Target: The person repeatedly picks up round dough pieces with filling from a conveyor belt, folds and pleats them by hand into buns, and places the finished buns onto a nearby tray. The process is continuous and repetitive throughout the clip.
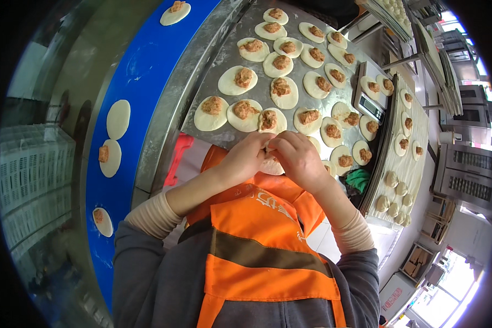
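Observation:
Close in front of my orange apron, my left hand [250, 158] and my right hand [299, 159] meet over one dough wrapper [272, 166] with meat filling. Fingers of both hands are bent and pressed together at its upper edge; the fingertips partly hide the dough. Just beyond them, a wrapper topped with orange-brown filling [268, 119] lies near the edge of the metal table [224, 59]. Several more pale, flat wrappers with lumps of filling spread across that table, some overlapping.
Along the left runs a blue conveyor belt [139, 71] carrying several wrappers, one of them plain [118, 119]. A digital scale [370, 102] stands at the table's right. Beside it, stacked cloth-lined trays [385, 158] bear wrappers and closed buns [393, 179]. Racks [437, 60] stand farther right.

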A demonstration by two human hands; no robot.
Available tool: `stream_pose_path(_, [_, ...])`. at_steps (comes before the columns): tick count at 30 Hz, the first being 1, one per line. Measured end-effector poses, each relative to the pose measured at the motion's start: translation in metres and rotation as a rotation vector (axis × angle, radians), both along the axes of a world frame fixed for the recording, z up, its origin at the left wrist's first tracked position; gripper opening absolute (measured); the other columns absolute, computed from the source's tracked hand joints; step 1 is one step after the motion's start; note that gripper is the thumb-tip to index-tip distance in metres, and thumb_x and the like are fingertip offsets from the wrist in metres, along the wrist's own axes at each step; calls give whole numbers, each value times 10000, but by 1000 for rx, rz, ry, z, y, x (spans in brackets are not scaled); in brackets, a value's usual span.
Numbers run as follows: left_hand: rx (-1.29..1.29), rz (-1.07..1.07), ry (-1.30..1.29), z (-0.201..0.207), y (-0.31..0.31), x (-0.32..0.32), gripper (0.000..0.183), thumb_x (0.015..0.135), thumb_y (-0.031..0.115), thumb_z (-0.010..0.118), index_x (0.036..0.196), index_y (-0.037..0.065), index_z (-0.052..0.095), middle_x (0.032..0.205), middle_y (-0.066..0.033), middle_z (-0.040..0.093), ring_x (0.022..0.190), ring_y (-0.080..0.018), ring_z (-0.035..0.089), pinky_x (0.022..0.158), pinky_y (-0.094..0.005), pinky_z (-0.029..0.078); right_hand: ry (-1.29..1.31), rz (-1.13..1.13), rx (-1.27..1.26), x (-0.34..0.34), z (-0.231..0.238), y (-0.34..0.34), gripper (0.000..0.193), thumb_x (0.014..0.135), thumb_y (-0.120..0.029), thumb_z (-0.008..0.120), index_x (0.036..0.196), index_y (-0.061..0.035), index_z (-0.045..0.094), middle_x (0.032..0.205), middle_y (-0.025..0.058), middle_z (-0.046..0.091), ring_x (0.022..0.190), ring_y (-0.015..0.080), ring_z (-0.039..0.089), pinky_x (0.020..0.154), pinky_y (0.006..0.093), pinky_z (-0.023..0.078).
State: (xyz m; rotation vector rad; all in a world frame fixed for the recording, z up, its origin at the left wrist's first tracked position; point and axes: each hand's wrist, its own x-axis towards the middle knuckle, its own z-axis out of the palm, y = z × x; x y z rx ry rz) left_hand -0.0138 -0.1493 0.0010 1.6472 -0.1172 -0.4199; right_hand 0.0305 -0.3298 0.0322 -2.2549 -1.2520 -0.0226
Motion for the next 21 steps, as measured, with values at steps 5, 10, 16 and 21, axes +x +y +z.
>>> stream_pose_path(5, [-707, 114, 498, -10, 9, 2, 384, 1053, 285, 397, 1323, 25, 484, 1203, -89, 586, 1133, -208, 585, 893, -368, 521, 144, -111, 45, 3, 0, -1, 181, 799, -55, 684, 955, -34, 594, 851, 97, 599, 754, 307, 608, 645, 405, 504])
stream_pose_path(10, [-745, 325, 438, -15, -27, -8, 518, 1042, 509, 339, 1235, 56, 500, 950, -55, 615, 749, -111, 623, 524, -235, 500, -24, -70, 50, 8, -1, -3, 208, 770, -66, 713, 947, -54, 606, 847, 81, 601, 742, 291, 602, 656, 387, 493])
stream_pose_path(16, [-589, 373, 289, -17, -33, -2, 443, 1061, 451, 343, 1112, 61, 548, 804, -18, 593, 613, -78, 544, 471, -216, 414, 18, -58, 7, 11, 8, -7, 216, 750, -72, 718, 934, -67, 604, 850, 65, 599, 748, 272, 595, 667, 372, 481])
stream_pose_path(21, [-439, 330, 152, -44, -30, 8, 441, 1052, 440, 393, 1065, 42, 584, 815, -17, 605, 645, -62, 556, 479, -203, 426, 12, -24, 52, 7, 12, -6, 209, 755, -64, 714, 942, -71, 619, 852, 62, 599, 740, 265, 591, 657, 369, 480])
